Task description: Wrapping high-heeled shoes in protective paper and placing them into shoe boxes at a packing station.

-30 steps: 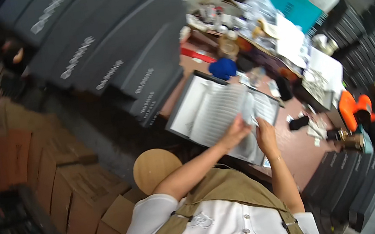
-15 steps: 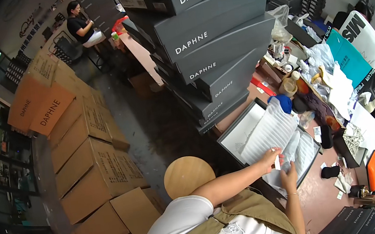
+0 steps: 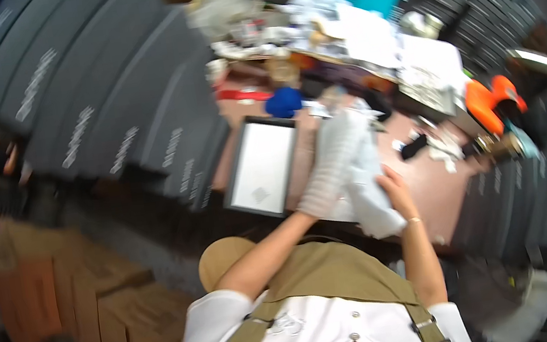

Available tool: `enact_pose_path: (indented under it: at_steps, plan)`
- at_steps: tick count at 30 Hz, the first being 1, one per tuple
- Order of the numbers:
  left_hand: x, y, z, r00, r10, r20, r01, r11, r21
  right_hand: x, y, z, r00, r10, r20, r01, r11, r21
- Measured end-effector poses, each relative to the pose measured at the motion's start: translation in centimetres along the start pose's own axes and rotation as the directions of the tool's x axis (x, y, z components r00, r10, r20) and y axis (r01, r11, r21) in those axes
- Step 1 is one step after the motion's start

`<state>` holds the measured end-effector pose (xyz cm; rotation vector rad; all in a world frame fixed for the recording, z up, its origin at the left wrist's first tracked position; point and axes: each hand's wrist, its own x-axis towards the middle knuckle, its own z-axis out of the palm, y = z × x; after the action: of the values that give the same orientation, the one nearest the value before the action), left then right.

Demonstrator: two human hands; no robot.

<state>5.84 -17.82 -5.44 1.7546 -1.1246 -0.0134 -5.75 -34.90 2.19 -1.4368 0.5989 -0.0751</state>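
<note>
A long bundle in white, striped, foam-like wrapping (image 3: 338,158) lies across both my hands, over the front of the pink table. My left hand (image 3: 312,206) is at its near left end, and the wrapping hides the fingers. At the bundle's right side, my right hand (image 3: 397,192) grips its edge with bent fingers. What is inside the wrapping cannot be seen. Just left of the bundle lies a shallow dark-rimmed box part (image 3: 262,165) with a white inside and a small grey print. The picture is blurred by motion.
Tall stacks of dark shoe boxes (image 3: 115,88) rise at the left; more dark boxes (image 3: 516,207) stand at the right. Behind are a blue ball-like object (image 3: 283,102), an orange tool (image 3: 488,106) and piled paper. Brown cartons (image 3: 94,287) and a round stool (image 3: 223,262) are at lower left.
My view has turned to the right. The wrapped bundle, which lay over the dark-rimmed box part, is now to its right. My left hand has gone from above the wrapping to beneath it.
</note>
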Motion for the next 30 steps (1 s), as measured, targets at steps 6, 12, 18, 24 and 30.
enact_pose_path:
  at_steps: [6, 12, 18, 24, 30]
  plan:
    - [-4.0, -5.3, -5.2, 0.462, -0.847, 0.262, 0.264, -0.151, -0.953, -2.2, -0.6, 3.5, 0.99, -0.136, -0.04, 0.137, 0.99, 0.021]
    - [-1.3, -1.6, -5.6, 0.539, -0.823, 0.177, 0.596, 0.224, -0.771, -2.0, 0.9, 2.6, 0.991, -0.089, -0.102, 0.061, 0.965, -0.255]
    - [-0.4, -4.6, -3.4, 0.505, -0.778, 0.373, 0.806, 0.271, -0.526, 2.5, 5.9, 3.9, 0.9, -0.423, 0.11, 0.341, 0.522, -0.782]
    - [-1.2, -6.5, -2.2, 0.564, -0.75, 0.345, 0.825, 0.498, -0.268, 2.3, 10.7, -2.0, 0.954, -0.194, -0.229, -0.021, 0.718, -0.696]
    - [0.4, -2.8, -2.2, 0.8, -0.575, 0.17, 0.599, 0.782, -0.172, -2.1, 6.8, -3.1, 0.983, 0.022, -0.184, -0.125, 0.814, -0.567]
